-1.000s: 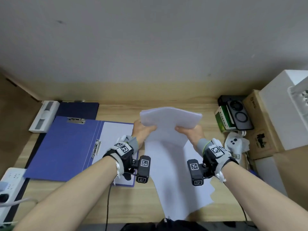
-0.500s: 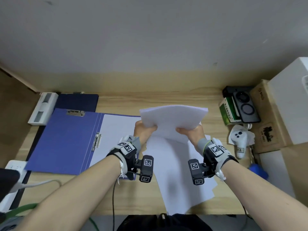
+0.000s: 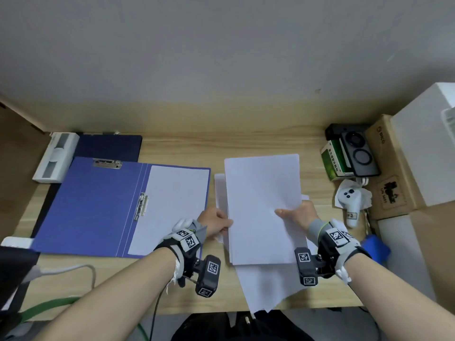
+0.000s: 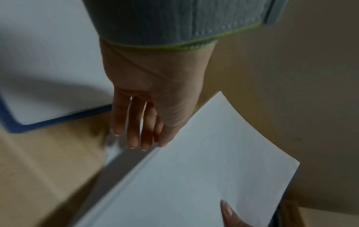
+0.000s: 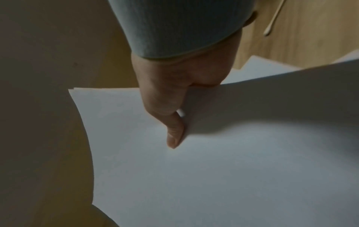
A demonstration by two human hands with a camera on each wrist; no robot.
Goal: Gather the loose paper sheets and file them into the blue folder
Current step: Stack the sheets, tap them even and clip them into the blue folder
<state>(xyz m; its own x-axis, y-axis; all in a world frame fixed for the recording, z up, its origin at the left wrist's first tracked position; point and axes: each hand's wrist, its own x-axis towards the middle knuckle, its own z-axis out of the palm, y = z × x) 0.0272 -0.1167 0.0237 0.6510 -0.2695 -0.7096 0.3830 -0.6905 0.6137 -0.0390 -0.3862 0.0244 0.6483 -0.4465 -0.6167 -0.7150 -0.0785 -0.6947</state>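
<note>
Right hand (image 3: 299, 214) pinches the paper stack (image 3: 263, 207), thumb on top. Left hand (image 3: 214, 223) fingers straight, relaxed against the stack's left edge. Blue folder (image 3: 98, 205) lies open alongside.

Head view overhead; wrist views close, sharing paper stack (image 3: 263, 207).

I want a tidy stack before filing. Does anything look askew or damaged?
Yes. Under the stack that the right hand holds, loose sheets lie fanned and crooked. The lowest overhangs the desk's front edge and its corner looks ragged.
</note>
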